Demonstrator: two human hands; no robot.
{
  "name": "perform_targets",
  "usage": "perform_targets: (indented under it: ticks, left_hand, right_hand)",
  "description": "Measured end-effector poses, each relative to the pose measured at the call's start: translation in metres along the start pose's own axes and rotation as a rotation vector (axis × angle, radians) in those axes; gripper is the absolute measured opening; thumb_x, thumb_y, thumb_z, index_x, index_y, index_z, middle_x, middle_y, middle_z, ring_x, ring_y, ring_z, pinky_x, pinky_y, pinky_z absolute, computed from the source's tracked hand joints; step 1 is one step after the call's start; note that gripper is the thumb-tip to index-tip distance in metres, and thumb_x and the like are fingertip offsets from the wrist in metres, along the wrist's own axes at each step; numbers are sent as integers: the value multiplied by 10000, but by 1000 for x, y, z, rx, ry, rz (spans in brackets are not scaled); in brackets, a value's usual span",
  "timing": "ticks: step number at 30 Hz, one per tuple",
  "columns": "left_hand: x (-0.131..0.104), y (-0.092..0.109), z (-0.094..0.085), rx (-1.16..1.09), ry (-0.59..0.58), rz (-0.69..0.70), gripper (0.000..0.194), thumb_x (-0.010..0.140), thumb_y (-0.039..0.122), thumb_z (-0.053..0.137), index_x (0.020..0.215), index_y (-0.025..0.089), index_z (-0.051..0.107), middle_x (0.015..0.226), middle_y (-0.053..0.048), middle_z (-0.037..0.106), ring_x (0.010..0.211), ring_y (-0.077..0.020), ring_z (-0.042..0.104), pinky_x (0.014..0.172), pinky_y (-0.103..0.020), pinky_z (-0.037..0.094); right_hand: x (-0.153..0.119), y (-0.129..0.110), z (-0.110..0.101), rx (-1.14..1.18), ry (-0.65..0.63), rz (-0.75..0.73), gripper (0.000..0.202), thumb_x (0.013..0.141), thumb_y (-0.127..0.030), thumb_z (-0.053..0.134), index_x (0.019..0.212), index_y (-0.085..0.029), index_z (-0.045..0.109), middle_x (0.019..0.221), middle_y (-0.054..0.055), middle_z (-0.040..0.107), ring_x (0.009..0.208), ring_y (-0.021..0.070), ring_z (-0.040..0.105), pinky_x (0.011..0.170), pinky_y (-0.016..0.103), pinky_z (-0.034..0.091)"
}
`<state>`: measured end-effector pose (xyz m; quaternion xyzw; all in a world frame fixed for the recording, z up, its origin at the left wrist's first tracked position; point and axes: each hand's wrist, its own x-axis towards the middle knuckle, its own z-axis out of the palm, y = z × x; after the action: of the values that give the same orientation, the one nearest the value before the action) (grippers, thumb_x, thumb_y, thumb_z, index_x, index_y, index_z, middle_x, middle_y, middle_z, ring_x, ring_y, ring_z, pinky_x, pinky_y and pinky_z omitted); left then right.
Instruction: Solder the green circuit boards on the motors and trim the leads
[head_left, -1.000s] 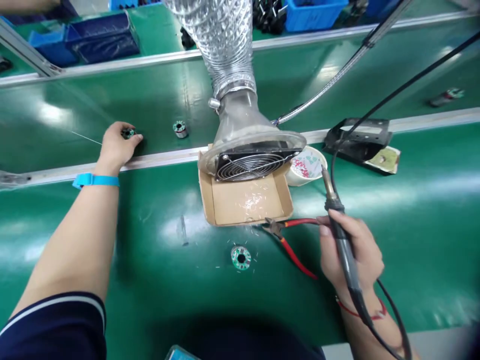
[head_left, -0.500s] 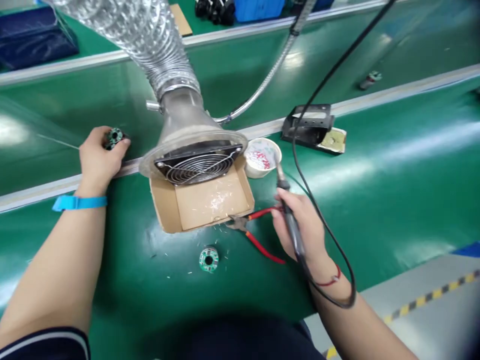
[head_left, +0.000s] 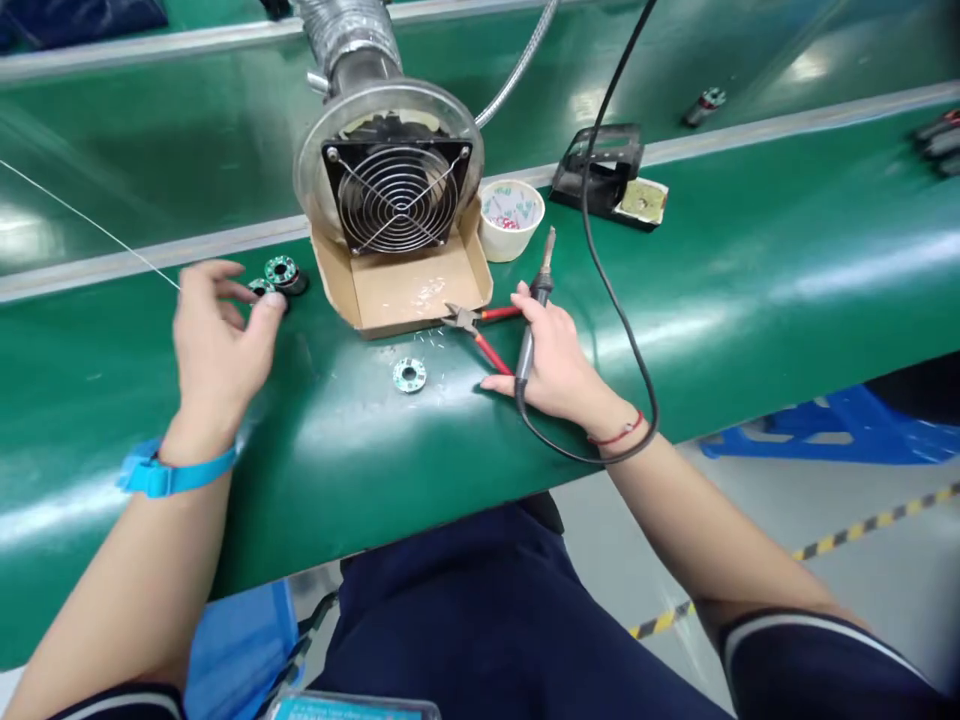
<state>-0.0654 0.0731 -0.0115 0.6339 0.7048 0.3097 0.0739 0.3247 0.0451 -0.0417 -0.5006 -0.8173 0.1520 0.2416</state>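
My left hand [head_left: 225, 340] is over the mat at the left, fingers apart, beside two round parts with green circuit boards; the farther one [head_left: 282, 270] stands upright, the nearer is partly behind my fingers. A soldering iron [head_left: 526, 350] lies across my right hand [head_left: 559, 355], tip pointing up and away, thumb stretched out to the left. Red-handled cutters [head_left: 465, 318] rest open at the cardboard tray's edge, one handle running toward my right hand. Another round green board part [head_left: 409, 375] sits in front of the tray [head_left: 405, 295].
A fume extractor fan [head_left: 401, 200] stands over the tray. To its right are a white tub [head_left: 510, 225] and an iron stand [head_left: 600, 180] with a yellow sponge. The iron's black cable [head_left: 589, 200] loops past my right wrist. Another cylindrical part [head_left: 705, 106] lies farther back.
My left hand has come down from the ledge and opened, with two board parts now beside it. The fingers of my right hand have loosened around the iron. The view has tilted down.
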Motion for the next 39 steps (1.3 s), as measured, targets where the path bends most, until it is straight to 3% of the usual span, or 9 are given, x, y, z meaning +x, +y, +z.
perform_targets:
  ticks: [2,4,8,10,13,19,29,34,39]
  left_hand:
    - [-28,21,2,-121,-229,58,405,887,380,713,1221,164,632,996,-33,695,622,-116,495,604,-284,430]
    - [-52,44,9,-168,-441,158,469,872,379,731,1296,199,644,1065,-34,735,621,-120,546,604,-284,474]
    - [-72,75,23,-152,-662,310,537,916,321,681,1430,206,578,1381,-108,677,1064,-245,706,918,-376,561]
    - [-72,81,26,-157,-646,294,424,934,286,645,1350,210,616,1353,-91,697,1171,-268,690,981,-388,542]
    - [-75,84,24,-171,-597,236,383,943,285,639,1309,181,606,1157,-79,735,973,-236,711,839,-347,543]
    - [-89,87,14,-165,-406,290,346,904,351,752,1195,202,636,811,15,593,652,-148,541,618,-273,424]
    - [-94,82,15,-45,-250,457,352,943,470,736,1161,213,639,879,-17,593,697,-167,564,594,-283,407]
    - [-91,78,17,-144,-248,409,352,909,437,787,1155,227,647,813,12,541,592,-133,448,560,-281,372]
    - [-88,77,13,-257,-263,348,346,898,356,810,1169,229,635,817,33,542,536,-89,386,518,-254,346]
  right_hand:
    - [0,-1,7,-56,-35,20,1090,761,-663,806,1601,-173,315,1665,282,408,1526,497,416,1221,757,287]
    - [1,-3,10,-108,-27,24,928,802,-496,773,1565,-151,372,1557,267,527,1453,477,489,1199,732,319]
    - [0,-7,8,-177,24,10,508,845,-253,608,1339,-136,592,1128,192,708,1098,393,647,991,600,506]
    - [-4,-12,5,-178,23,-5,397,863,-213,553,1247,-154,637,1014,155,698,945,335,654,865,506,544]
    - [-14,-25,-1,-161,18,-50,369,880,-187,536,1234,-184,638,964,108,674,798,258,621,743,399,536]
    - [-23,-54,-16,-187,-24,-289,412,904,-148,501,1306,-171,587,981,109,694,883,287,621,764,408,509]
    - [-15,-57,-29,-329,-147,-329,339,1014,-227,447,1289,-196,643,835,65,622,773,255,540,682,376,438]
    - [-8,-59,-25,-298,-87,-196,293,1046,-311,473,1233,-213,675,787,58,632,727,243,552,665,379,466]
    - [13,-45,-6,-363,51,74,399,1008,-341,531,1370,-188,601,1014,133,701,933,342,653,809,497,542]
